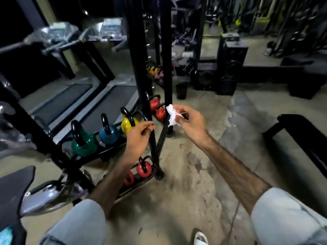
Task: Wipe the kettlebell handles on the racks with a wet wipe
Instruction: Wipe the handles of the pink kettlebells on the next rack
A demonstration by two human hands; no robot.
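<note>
A black kettlebell rack (155, 147) stands at centre left. Its upper shelf carries a green kettlebell (85, 144), a blue kettlebell (108, 133) and a yellow kettlebell (126, 125), all with black handles. Red kettlebells (144, 169) sit on the lower shelf, and two more red kettlebells (158, 110) sit further back. My right hand (190, 121) pinches a crumpled white wet wipe (172, 115) beside the rack's upright, above the floor. Just right of the yellow kettlebell, my left hand (139, 138) hovers in front of the rack post with loosely curled fingers and holds nothing.
Two treadmills (70, 101) lie behind the rack at left. Tall black posts (166, 68) rise at centre. A black bin (181, 91) and a black speaker stack (230, 68) stand behind. A black bench (300, 138) is at right. Stained concrete floor (185, 183) spreads below.
</note>
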